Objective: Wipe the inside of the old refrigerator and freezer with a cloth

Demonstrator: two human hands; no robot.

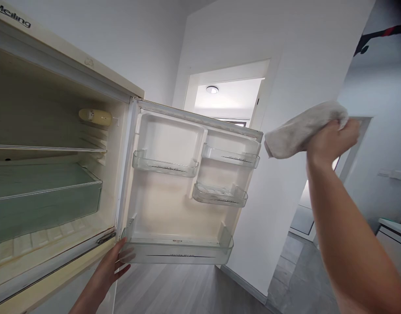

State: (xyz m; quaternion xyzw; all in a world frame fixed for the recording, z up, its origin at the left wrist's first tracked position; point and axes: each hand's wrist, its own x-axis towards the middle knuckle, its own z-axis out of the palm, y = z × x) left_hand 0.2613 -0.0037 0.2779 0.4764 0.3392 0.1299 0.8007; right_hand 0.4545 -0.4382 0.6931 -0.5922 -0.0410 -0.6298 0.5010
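Fingers of the right hand point(333, 140), at the right of the frame, were wrapped around one end of a whitish cloth point(296, 133), its other end extending leftward. In the lower left, those of the left hand point(106, 268) were spread about the left corner of the bottom door shelf point(179, 254), partly seen through its clear wall; whether they gripped it or only rested there could not be told.

The cloth looked soft and light, likely to fold and sag with little resistance; a bunched hold in the middle would probably govern it better than one at the end. Its left tip appeared just beside the upper right corner of the fridge door point(167, 196), though contact could not be judged.

The door, standing wide at the centre, seemed stiff and fairly heavy, yet probably easy to turn on its hinge side; its solid edge looked a surer hold than the shelf. That shelf appeared to be rigid, smooth plastic, perhaps slippery and liable to crack or unseat if pulled hard. Three smaller shelves above it looked just as brittle.

Farther out, the fridge point(66, 51) filled the left, with a greenish clear drawer point(43, 207) inside.
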